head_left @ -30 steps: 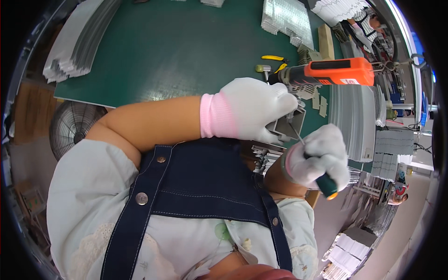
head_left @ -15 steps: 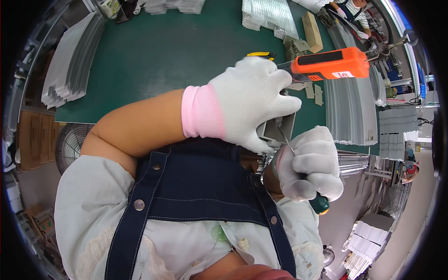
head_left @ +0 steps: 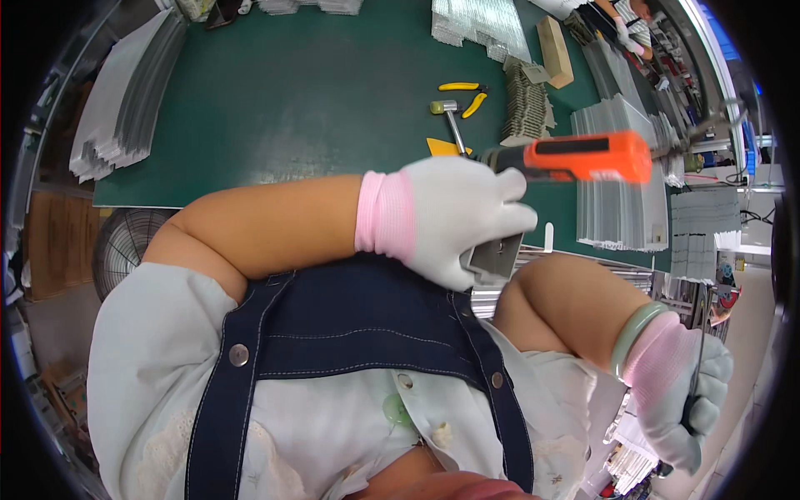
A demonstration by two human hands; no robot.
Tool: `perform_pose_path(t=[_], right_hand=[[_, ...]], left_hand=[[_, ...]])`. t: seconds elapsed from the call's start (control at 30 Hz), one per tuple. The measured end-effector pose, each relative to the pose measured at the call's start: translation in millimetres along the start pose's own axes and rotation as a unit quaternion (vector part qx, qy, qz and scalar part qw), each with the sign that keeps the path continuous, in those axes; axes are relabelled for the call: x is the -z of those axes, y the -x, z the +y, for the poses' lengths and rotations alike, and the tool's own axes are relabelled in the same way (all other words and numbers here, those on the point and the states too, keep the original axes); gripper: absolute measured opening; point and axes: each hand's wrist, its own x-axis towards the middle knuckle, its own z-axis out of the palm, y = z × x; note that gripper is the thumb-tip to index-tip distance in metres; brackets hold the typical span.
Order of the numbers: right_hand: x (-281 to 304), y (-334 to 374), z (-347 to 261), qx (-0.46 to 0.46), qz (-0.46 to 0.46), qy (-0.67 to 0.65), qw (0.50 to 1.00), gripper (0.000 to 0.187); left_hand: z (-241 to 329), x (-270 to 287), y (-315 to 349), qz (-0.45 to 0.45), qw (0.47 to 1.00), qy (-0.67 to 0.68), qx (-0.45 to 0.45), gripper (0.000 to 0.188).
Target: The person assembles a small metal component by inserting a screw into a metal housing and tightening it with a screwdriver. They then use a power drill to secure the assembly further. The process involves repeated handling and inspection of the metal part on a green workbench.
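My left hand [head_left: 462, 218], in a white glove with a pink cuff, is closed round a grey metal channel piece [head_left: 498, 257] near the table's front edge. Two of its fingers stick out to the right. Above its knuckles hangs an orange electric screwdriver [head_left: 596, 157], blurred; its dark front end goes behind the hand, so contact cannot be told. Far out at the lower right, beyond the table, my right hand [head_left: 687, 396] grips a thin-shafted hand tool [head_left: 701, 342]. The dark handle is mostly hidden in the gloved fingers.
A hammer [head_left: 452, 125], yellow-handled pliers [head_left: 473, 103] and a yellow scraper [head_left: 444, 147] lie behind my left hand. Beyond them are a row of small plates [head_left: 525, 104] and a wooden block [head_left: 554, 52]. Stacked metal panels [head_left: 617, 179] stand right; more panels [head_left: 125, 96] stand left.
My right hand has swung away from the channel piece to the lower right with the hand tool. My left hand and the electric screwdriver sit lower. The hammer and scraper have come into sight.
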Motion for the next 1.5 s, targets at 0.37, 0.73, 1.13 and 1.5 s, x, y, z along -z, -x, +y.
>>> perform_pose_path(t=[0.37, 0.73, 1.13, 1.5], right_hand=[[69.0, 66.4, -9.1, -0.197, -0.251, 0.091, 0.943, 0.045], [306.3, 132.0, 63.0, -0.282, -0.717, 0.485, 0.414, 0.053], [66.2, 115.0, -17.8, -0.363, -0.613, 0.139, 0.687, 0.019], [49.2, 152.2, 15.5, -0.218, -0.789, 0.250, 0.518, 0.030]], left_hand=[[-14.3, 23.4, 2.8, 0.001, 0.999, -0.001, 0.054, 0.077], [-27.5, 46.2, 23.8, 0.046, 0.997, -0.022, 0.057, 0.087], [-38.7, 28.0, 25.4, 0.128, 0.991, 0.003, 0.041, 0.083], [-53.4, 22.1, 27.7, 0.142, 0.981, -0.097, 0.085, 0.078]])
